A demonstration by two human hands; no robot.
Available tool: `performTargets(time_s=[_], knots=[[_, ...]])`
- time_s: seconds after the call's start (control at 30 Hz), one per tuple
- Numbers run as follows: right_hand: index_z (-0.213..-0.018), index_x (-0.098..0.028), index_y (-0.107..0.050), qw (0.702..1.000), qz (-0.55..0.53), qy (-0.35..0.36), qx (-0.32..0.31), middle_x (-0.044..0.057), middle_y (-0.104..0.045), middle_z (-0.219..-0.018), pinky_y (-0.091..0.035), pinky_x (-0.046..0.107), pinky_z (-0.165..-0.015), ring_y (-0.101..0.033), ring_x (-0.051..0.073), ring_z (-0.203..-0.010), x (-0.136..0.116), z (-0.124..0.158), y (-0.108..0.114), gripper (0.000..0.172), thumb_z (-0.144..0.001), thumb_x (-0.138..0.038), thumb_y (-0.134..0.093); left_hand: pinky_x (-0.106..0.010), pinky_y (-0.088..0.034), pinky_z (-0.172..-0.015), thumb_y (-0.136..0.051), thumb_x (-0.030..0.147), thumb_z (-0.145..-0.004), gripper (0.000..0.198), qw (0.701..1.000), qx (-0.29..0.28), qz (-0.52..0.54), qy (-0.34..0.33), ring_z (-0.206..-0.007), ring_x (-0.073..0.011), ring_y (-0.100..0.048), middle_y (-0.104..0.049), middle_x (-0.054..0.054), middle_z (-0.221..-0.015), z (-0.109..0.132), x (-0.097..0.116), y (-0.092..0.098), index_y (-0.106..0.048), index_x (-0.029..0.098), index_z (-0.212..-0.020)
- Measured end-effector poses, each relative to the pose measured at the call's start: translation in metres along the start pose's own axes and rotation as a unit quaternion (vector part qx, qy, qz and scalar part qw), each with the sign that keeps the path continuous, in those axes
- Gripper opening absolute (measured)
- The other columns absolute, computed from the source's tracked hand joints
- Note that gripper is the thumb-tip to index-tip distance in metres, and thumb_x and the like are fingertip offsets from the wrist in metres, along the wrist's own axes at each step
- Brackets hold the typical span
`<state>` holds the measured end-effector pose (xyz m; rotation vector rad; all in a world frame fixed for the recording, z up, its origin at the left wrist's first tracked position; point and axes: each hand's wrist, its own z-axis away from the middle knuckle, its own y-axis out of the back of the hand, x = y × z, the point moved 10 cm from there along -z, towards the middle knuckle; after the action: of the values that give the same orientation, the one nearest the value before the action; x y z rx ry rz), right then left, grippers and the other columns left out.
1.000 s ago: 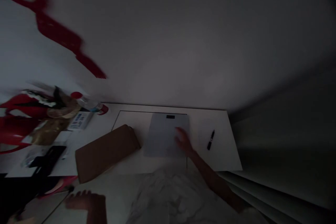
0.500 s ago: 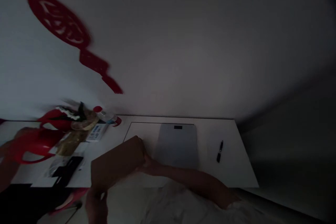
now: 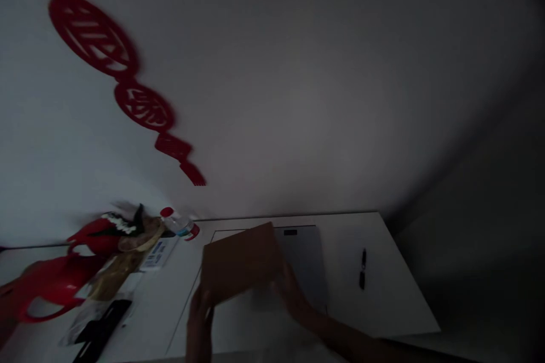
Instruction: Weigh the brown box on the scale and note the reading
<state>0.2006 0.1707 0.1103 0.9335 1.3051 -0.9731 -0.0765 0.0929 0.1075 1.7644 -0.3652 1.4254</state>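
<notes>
Holding brown box [image 3: 240, 261] over white table [image 3: 392, 295], dim room

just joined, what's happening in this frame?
A person holds a flat brown cardboard box with both bare hands, the left hand at its near left corner and the right hand at its right edge. The box is over a grey flat scale with a small dark display on a white table. A black marker pen lies to the right. Red bags and a plastic bottle with a red cap sit at the left. The picture is dim.
</notes>
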Motion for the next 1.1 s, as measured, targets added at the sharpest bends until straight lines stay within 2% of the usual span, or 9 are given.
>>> performTargets(time_s=[0.1,0.17,0.33,0.6,0.77,0.83,0.9,1.0,1.1], knots=[[-0.154,-0.027,-0.022,0.99,0.006,-0.032,0.135,0.009,-0.031,-0.157,-0.024,0.046,-0.118,-0.027,0.027,-0.145,0.033,0.025,0.061,0.088,-0.083,-0.069,-0.053,-0.029,-0.053,-0.089,-0.043,0.06,-0.082,0.06,0.977,-0.135,0.129,0.106,-0.126,-0.0225,-0.054,-0.053,-0.007,-0.141,0.022,0.007,-0.075,-0.047,0.029,-0.134],[-0.154,-0.028,-0.023,0.982,0.022,-0.038,0.186,0.009,-0.031,-0.156,-0.022,0.047,-0.119,-0.026,0.027,-0.146,0.049,0.041,0.092,0.088,-0.082,-0.07,-0.052,-0.031,-0.051,-0.093,-0.047,0.059,-0.081,0.062,0.953,-0.195,0.166,0.159,-0.13,-0.024,-0.05,-0.049,-0.008,-0.145,0.039,0.011,-0.11,-0.045,0.028,-0.135],[-0.153,-0.03,-0.026,0.981,0.035,-0.033,0.187,0.008,-0.034,-0.155,-0.025,0.047,-0.118,-0.028,0.027,-0.145,0.075,0.058,0.116,0.084,-0.083,-0.069,-0.052,-0.037,-0.048,-0.1,-0.047,0.062,-0.081,0.065,0.942,-0.232,0.181,0.159,-0.133,-0.0268,-0.046,-0.049,-0.01,-0.145,0.059,0.026,-0.135,-0.046,0.027,-0.135],[-0.15,-0.026,-0.033,0.985,0.075,-0.029,0.15,0.009,-0.036,-0.154,-0.026,0.045,-0.118,-0.03,0.025,-0.144,0.08,0.067,0.121,0.078,-0.085,-0.067,-0.049,-0.044,-0.043,-0.106,-0.047,0.067,-0.078,0.067,0.949,-0.237,0.141,0.154,-0.135,-0.0273,-0.044,-0.049,-0.008,-0.145,0.05,0.007,-0.136,-0.047,0.03,-0.134],[-0.144,-0.024,-0.041,0.983,0.123,0.019,0.138,0.01,-0.056,-0.137,-0.043,0.037,-0.104,-0.054,0.021,-0.124,0.062,0.074,0.15,0.06,-0.094,-0.056,-0.04,-0.044,-0.048,-0.097,-0.042,0.069,-0.078,0.065,0.948,-0.214,0.15,0.179,-0.121,-0.0271,-0.057,-0.058,-0.013,-0.136,0.033,-0.016,-0.134,-0.057,0.026,-0.125],[-0.131,-0.02,-0.054,0.968,0.178,0.026,0.175,0.01,-0.068,-0.113,-0.05,0.032,-0.09,-0.064,0.02,-0.102,0.063,0.083,0.17,0.053,-0.094,-0.054,-0.038,-0.04,-0.051,-0.089,-0.043,0.069,-0.076,0.064,0.958,-0.173,0.169,0.151,-0.109,-0.0257,-0.063,-0.064,-0.014,-0.125,0.024,-0.021,-0.118,-0.061,0.022,-0.115],[-0.101,-0.018,-0.066,0.941,0.261,0.011,0.214,0.008,-0.069,-0.085,-0.051,0.029,-0.074,-0.064,0.019,-0.076,0.072,0.097,0.189,0.05,-0.092,-0.057,-0.037,-0.037,-0.052,-0.078,-0.04,0.067,-0.078,0.058,0.978,-0.1,0.131,0.124,-0.092,-0.0238,-0.065,-0.07,-0.012,-0.102,0.017,-0.033,-0.089,-0.064,0.019,-0.096],[-0.068,-0.02,-0.058,0.894,0.372,-0.039,0.248,0.004,-0.061,-0.062,-0.043,0.026,-0.058,-0.056,0.017,-0.056,0.093,0.121,0.211,0.053,-0.089,-0.061,-0.032,-0.034,-0.046,-0.067,-0.033,0.057,-0.083,0.045,0.991,-0.001,-0.051,0.121,-0.074,-0.022,-0.06,-0.065,-0.007,-0.073,0.017,-0.06,-0.043,-0.059,0.021,-0.073],[-0.065,-0.02,-0.056,0.861,0.428,-0.092,0.261,0.003,-0.061,-0.06,-0.039,0.025,-0.057,-0.056,0.016,-0.054,0.112,0.14,0.219,0.052,-0.089,-0.058,-0.029,-0.031,-0.037,-0.06,-0.03,0.051,-0.086,0.041,0.97,-0.045,-0.209,0.118,-0.068,-0.0211,-0.056,-0.06,-0.006,-0.066,0.025,-0.083,-0.036,-0.053,0.022,-0.067]])
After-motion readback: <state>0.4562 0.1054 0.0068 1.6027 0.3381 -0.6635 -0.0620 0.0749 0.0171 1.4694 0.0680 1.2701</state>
